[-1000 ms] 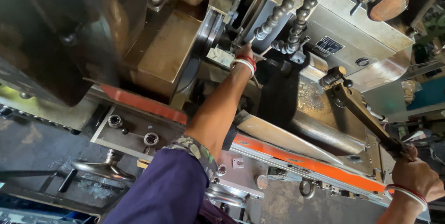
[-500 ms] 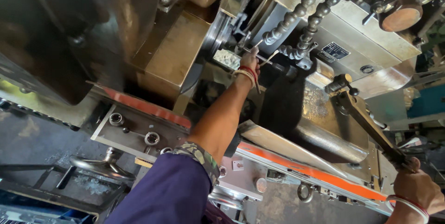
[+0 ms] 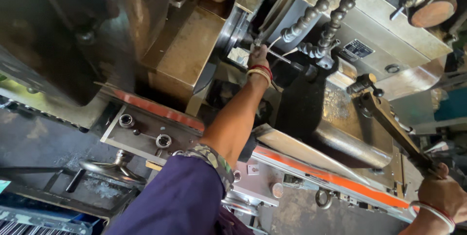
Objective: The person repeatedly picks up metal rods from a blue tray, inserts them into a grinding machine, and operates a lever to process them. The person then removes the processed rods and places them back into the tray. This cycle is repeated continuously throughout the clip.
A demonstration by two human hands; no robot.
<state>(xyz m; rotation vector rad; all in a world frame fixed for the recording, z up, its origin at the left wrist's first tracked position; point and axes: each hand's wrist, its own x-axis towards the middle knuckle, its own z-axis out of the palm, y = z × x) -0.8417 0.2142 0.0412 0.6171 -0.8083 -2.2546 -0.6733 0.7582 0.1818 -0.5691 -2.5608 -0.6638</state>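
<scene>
Lever (image 3: 389, 123) end hidden in right hand (image 3: 445, 196)

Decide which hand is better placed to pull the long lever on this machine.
Right. The right hand grips the end of the long lever. The left hand is stretched far into the machine, beside the segmented hoses, well apart from the lever.

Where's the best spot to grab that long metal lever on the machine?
Probably its free lower end, where the right hand already grips the long lever. The bar slants down from its pivot knob, so come from below and wrap around the far tip.
</scene>
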